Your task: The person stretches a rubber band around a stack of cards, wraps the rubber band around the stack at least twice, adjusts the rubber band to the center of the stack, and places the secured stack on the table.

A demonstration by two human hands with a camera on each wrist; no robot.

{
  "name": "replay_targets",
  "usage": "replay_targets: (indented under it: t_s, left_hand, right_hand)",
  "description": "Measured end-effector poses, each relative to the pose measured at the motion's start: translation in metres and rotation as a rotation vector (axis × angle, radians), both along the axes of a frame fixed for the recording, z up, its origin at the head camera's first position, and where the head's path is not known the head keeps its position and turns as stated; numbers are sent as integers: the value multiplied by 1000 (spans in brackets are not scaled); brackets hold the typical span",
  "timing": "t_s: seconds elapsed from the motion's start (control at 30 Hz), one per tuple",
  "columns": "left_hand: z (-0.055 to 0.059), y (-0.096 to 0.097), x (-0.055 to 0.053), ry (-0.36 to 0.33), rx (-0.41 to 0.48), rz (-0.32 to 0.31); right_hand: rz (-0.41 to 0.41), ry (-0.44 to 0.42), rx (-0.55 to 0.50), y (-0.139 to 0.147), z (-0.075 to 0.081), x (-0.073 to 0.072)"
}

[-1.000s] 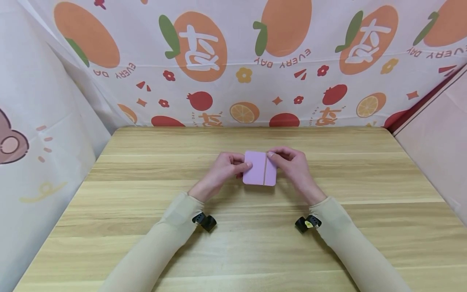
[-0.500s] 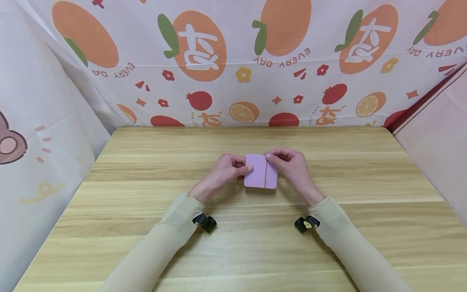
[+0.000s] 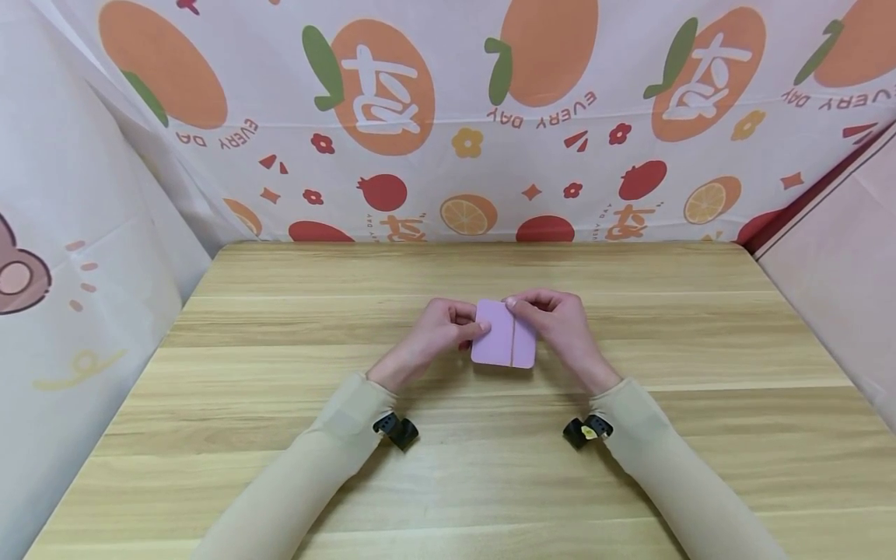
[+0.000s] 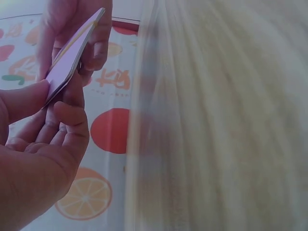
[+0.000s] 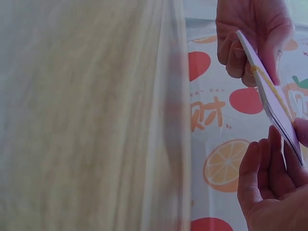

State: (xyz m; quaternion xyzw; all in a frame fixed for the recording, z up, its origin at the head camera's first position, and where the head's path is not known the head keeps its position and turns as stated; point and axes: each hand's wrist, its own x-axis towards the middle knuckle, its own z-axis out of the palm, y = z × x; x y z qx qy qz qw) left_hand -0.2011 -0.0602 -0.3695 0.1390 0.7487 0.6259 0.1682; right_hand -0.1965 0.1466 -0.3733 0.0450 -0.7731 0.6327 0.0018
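Note:
A thin, squarish stack of lavender cards (image 3: 493, 342) is held above the table, with a tan rubber band (image 3: 513, 346) around it. My left hand (image 3: 437, 330) grips the stack's left side, thumb on the front face and fingers behind. At the upper edge, my right hand (image 3: 560, 323) pinches the rubber band between thumb and index finger. Seen edge-on in the left wrist view, the cards (image 4: 70, 65) show several thin layers. The right wrist view shows the band (image 5: 272, 89) running slantwise across the face toward the right thumb (image 5: 302, 130). Some fingertips are hidden behind the cards.
The wood-grain table (image 3: 448, 482) extends around both arms. A fruit-printed curtain (image 3: 483, 171) hangs along its back edge, with white cloth (image 3: 91, 194) on the left. Small black cameras (image 3: 397, 430) are strapped at both wrists.
Both hands and the cards have shifted slightly toward me, and the stack has tilted a little. My right fingertips and the band's upper end have moved slightly left across the stack.

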Motion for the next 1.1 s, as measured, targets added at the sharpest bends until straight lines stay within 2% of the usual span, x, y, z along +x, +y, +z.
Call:
replay_targets:
  t_s: [0.37,0.53,0.67,0.93,1.1]
  left_hand:
    - [1,-4,-5,-21,61,28]
    - [3,-9,-7,-3,73,74]
    - [7,-12,-8,-17,72,122]
    - [12,-18,-13,-9,81,203]
    - [16,-20,-14,-17,80,221]
  right_hand:
    - [45,-32,-84,2,-1,-2]
    - [70,-71,-79,1,-1,-2]
    - [99,-84,-64,-1,-3,-2]
    - [169,-115,-95,-7,-5,0]
    - [212,-124,-66,-8,-4,2]
